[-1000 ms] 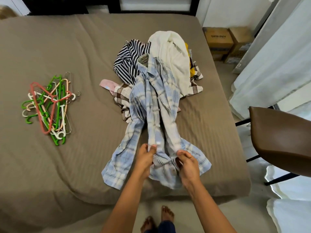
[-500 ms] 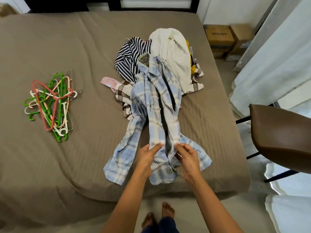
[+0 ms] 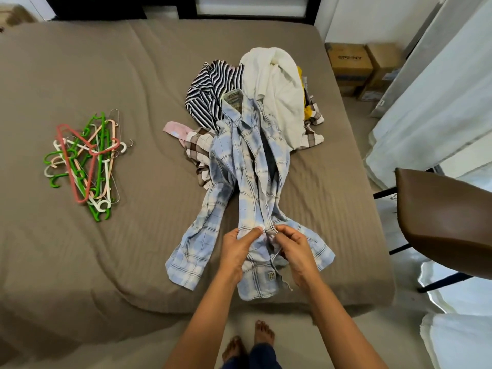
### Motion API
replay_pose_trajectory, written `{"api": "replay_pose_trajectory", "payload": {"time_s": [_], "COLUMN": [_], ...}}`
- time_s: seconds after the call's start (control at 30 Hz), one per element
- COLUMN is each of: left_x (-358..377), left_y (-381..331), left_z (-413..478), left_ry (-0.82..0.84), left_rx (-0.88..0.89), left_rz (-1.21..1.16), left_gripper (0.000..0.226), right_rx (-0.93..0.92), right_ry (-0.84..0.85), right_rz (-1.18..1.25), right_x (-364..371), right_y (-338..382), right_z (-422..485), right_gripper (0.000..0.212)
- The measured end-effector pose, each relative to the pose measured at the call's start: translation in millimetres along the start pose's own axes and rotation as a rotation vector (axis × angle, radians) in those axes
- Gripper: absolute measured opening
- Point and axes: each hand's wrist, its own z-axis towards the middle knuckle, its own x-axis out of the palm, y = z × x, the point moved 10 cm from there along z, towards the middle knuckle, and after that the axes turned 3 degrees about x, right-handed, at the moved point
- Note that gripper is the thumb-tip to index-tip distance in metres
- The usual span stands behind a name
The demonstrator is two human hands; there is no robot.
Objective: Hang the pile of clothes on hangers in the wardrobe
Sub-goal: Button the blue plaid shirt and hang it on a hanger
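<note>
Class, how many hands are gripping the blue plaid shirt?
2. The left hand pinches the blue plaid shirt at one front edge near the hem; the right hand pinches the facing edge beside it. Neither is hidden.

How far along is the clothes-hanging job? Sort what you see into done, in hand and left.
Done: nothing; no garment is on a hanger. In hand: the left hand and right hand pinch the front edges of the blue plaid shirt, spread on the bed. Left: this shirt, the striped top, the white garment and others beneath; the hangers lie untouched in a heap.
</note>
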Motion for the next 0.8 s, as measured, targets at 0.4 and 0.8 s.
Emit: {"api": "replay_pose_trajectory", "payload": {"time_s": [0.4, 0.8], "left_x": [-7, -7], "left_y": [2, 6], "left_z": [5, 9], "left_ry": [-0.011, 0.022], "left_rx": [0.002, 0.008], "left_rz": [0.121, 0.227], "left_gripper": [0.006, 0.015], "right_rx": [-0.200, -0.201], "right_ry": [-0.113, -0.024], "right_rz": [-0.224, -0.329], "right_x": [-5, -7], "right_y": [19, 20], "right_z": [-7, -4], "right_gripper": [0.006, 0.007]}}
